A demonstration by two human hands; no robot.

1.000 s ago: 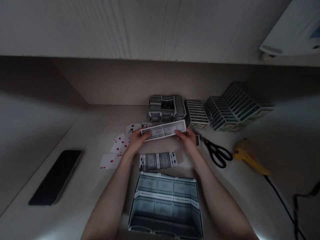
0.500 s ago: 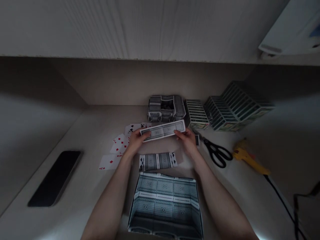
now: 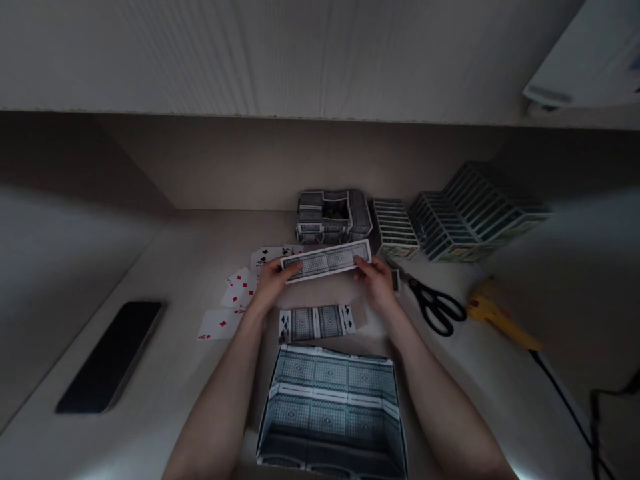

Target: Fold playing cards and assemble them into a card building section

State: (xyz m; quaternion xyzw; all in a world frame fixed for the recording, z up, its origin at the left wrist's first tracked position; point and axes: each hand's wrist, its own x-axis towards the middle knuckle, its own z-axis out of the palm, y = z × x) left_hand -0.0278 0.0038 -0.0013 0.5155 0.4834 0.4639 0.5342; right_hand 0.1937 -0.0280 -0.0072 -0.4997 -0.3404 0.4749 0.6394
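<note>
Closest to me, between my forearms, the patterned card box [image 3: 330,393] is cut off at the bottom of the view. To its left lies a black phone [image 3: 113,357], with bare tabletop [image 3: 170,373] before my arm. Just past the box's far edge, a joined card piece [image 3: 317,322] lies flat, apart from both my hands. Beyond it I hold the long card strip [image 3: 325,261]: my left hand [image 3: 271,283] pinches its left end, my right hand [image 3: 379,285] pinches near its right end, thumbs on top; the strip hides my fingers underneath. My right thumb sits slightly nearer that end than half a second ago; the strip has hardly moved. My left hand partly covers loose cards [image 3: 220,325]. On my right lie scissors [image 3: 435,307], blades hard to make out, and a yellow glue gun [image 3: 500,320]. Behind, slatted card stacks [image 3: 483,207] fade into shadow.
</note>
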